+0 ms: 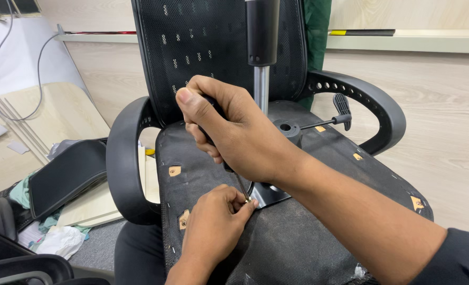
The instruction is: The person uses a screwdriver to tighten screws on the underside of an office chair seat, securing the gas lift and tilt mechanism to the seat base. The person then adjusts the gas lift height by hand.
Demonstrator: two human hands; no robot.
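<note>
An office chair lies upturned, the black fabric underside of its seat [298,237] facing me. My right hand [229,126] grips the dark handle of a screwdriver [241,184], whose thin shaft points down at the metal mounting plate [269,194]. My left hand [213,224] pinches a small screw at the screwdriver's tip, on the plate's near corner. The gas-lift cylinder [261,47] rises from the plate, black above and chrome below. A black lever [336,119] sticks out to the right.
Curved black armrests [123,158] [372,100] flank the seat, and the mesh backrest [192,53] stands behind. At left lie a black seat cushion [65,177], pale wooden boards [49,113], crumpled cloth and paper [60,240], and another chair's arm [23,266]. The floor is light wood.
</note>
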